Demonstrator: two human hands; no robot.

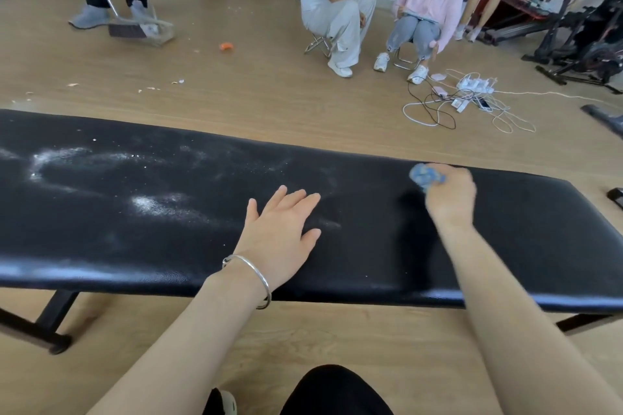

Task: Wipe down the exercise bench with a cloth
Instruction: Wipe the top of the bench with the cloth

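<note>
Our right hand [450, 195] clutches the cloth [426, 176] in curled fingers on the table [539, 229], clean at right, while our left hand [279, 229] rests, fingers spread, and white powder [148, 204] at left awaits wiping.

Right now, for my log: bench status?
Right hand grips cloth at far edge. Left hand flat on bench, between cloth and powder. Powder on left half.

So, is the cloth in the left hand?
No, the left hand rests flat and empty on the black bench, while the right hand grips the blue cloth.
</note>
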